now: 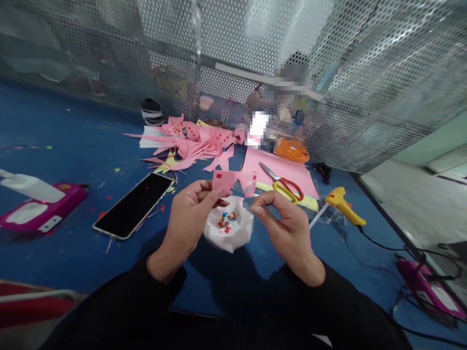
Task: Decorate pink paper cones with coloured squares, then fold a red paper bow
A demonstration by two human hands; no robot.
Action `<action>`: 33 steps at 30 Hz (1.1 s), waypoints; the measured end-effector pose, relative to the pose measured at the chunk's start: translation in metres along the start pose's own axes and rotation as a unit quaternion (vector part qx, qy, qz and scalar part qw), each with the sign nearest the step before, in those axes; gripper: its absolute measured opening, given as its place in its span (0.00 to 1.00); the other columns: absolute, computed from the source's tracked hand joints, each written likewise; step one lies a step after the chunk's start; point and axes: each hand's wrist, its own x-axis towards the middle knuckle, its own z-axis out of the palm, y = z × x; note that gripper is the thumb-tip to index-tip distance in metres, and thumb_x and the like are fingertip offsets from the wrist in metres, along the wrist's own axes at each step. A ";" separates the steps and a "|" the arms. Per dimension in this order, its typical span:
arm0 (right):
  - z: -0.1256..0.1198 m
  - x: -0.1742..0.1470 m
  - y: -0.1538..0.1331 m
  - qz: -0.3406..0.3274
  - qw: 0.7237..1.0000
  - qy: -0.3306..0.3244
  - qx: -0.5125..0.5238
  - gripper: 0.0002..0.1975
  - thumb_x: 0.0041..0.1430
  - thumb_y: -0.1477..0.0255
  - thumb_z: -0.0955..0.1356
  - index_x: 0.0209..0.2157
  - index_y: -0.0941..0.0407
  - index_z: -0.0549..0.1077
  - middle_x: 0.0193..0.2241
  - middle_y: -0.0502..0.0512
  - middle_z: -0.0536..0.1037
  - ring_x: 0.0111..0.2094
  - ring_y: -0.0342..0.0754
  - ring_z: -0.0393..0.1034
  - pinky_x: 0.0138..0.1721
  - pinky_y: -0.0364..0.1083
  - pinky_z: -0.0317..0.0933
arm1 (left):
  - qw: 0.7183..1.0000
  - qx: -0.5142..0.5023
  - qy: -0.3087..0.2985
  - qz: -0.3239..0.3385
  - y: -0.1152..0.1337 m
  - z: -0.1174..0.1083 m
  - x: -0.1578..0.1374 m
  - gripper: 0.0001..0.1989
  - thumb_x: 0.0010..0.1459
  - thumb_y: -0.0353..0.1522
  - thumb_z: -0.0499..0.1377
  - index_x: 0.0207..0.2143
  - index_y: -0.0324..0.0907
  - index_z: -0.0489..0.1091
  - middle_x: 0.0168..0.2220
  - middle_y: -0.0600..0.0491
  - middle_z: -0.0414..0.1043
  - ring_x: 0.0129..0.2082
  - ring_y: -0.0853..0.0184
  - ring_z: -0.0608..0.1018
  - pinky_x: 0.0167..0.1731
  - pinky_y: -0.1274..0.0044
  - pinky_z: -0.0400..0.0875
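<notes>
My left hand [191,211] pinches a pink paper piece [228,181], shaped like a bow with small red squares on it, between thumb and fingers. To its right, my right hand [282,221] has thumb and forefinger pressed together near the paper's right end. Whatever is in that pinch is too small to make out. Below and between both hands sits a bowl lined with white paper [239,236]. Small coloured paper bits [226,222], red, blue and yellow, lie inside it.
Pink paper scraps [200,146] pile up at the back. Scissors [282,184] lie on pink sheets [301,172]. A yellow glue gun [343,204] with a black cord is at right, a phone [134,204] at left. Purple power strips [47,209] flank the blue table; perforated metal mesh [233,43] stands behind.
</notes>
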 end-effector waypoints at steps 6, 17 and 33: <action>-0.010 0.034 -0.001 -0.047 0.998 -0.012 -0.031 0.07 0.61 0.72 0.70 0.28 0.53 0.73 0.46 0.57 0.80 0.54 0.55 0.71 0.56 0.58 0.60 | 0.991 0.097 -0.087 0.033 0.007 0.004 -0.001 0.15 0.54 0.39 0.69 0.40 0.40 0.75 0.29 0.53 0.81 0.26 0.69 0.81 0.29 0.79 0.74; -0.008 0.047 0.015 0.092 0.993 -0.075 0.010 0.09 0.59 0.68 0.70 0.26 0.54 0.73 0.24 0.48 0.75 0.28 0.43 0.67 0.32 0.46 0.59 | 0.986 0.127 -0.090 0.062 0.000 0.007 -0.006 0.23 0.54 0.39 0.69 0.49 0.43 0.65 0.34 0.52 0.81 0.32 0.62 0.84 0.35 0.73 0.77; 0.001 0.039 0.014 -0.099 0.982 0.046 -0.152 0.06 0.63 0.72 0.70 0.30 0.51 0.74 0.37 0.48 0.82 0.42 0.49 0.76 0.61 0.60 0.54 | 0.992 0.080 -0.097 -0.007 0.007 0.005 -0.007 0.12 0.51 0.39 0.71 0.34 0.41 0.81 0.33 0.48 0.83 0.32 0.63 0.83 0.35 0.75 0.77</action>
